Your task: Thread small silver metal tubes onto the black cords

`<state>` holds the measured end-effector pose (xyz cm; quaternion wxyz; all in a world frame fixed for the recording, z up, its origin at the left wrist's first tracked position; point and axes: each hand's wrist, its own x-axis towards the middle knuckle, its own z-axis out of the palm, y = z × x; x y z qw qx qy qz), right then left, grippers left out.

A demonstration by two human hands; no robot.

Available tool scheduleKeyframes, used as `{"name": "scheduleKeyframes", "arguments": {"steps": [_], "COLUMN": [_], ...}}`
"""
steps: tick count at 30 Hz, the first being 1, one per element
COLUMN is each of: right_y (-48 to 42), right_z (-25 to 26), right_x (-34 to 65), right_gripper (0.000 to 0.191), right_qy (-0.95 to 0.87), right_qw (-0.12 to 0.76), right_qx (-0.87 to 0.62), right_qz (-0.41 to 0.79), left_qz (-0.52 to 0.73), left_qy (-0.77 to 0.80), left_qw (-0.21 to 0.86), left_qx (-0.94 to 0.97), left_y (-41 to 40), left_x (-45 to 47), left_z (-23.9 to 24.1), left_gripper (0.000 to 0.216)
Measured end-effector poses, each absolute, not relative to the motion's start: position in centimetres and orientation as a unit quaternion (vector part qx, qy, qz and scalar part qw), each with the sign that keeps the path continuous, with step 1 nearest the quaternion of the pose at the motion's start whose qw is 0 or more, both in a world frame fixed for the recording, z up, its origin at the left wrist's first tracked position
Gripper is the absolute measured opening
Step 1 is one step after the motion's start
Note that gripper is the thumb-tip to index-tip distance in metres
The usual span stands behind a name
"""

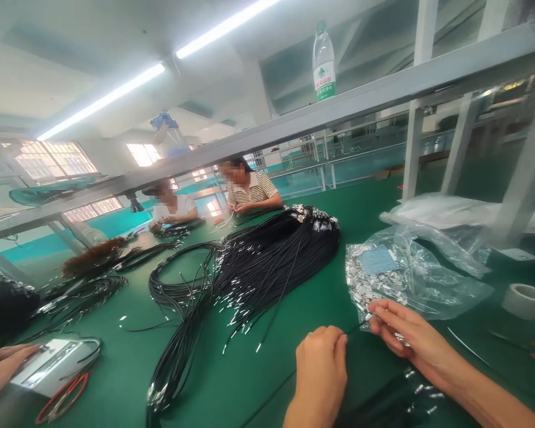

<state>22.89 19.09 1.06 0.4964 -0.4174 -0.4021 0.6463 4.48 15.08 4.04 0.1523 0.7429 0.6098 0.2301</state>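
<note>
My left hand [320,371] is closed around a thin black cable [274,392], whose tail trails down to the lower left. A short stretch of that cable runs from this fist to my right hand [410,339], where thumb and fingers pinch a small silvery piece at the cable's end. Another shiny metal piece [402,339] shows against the right fingers. Just beyond lies a clear plastic bag [441,285] full of small metal fittings, with a blue label [378,260] on it. More black cables with silvery ends [421,386] lie blurred below my right hand.
A large bundle of black cables [271,255] spreads across the green table [232,380]. A roll of tape [526,300] sits at right. Another person's hand [9,368] touches a white box [49,365] at left. Two people sit opposite; a metal shelf beam [267,134] crosses above, holding a bottle [324,65].
</note>
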Motion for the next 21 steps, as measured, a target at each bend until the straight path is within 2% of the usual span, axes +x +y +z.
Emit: {"name": "scheduleKeyframes", "arguments": {"steps": [11,16,21], "right_y": [19.3,18.6,18.2], "right_z": [0.6,1.5,1.9], "right_x": [22.0,22.1,22.4], "right_gripper": [0.064,0.062,0.053], "right_qy": [-0.502,-0.488,-0.488], "right_qw": [0.469,0.426,0.371], "right_qx": [-0.456,-0.440,-0.396], "right_qz": [0.566,0.622,0.684], "left_qz": [0.231,0.217,0.214], "left_qy": [0.606,0.609,0.594], "left_qw": [0.152,0.150,0.168], "left_qx": [0.746,0.748,0.757], "left_y": [15.0,15.0,14.7], "left_x": [4.7,4.8,5.1], "left_z": [4.1,3.9,3.6], "left_gripper": [0.024,0.025,0.031]}}
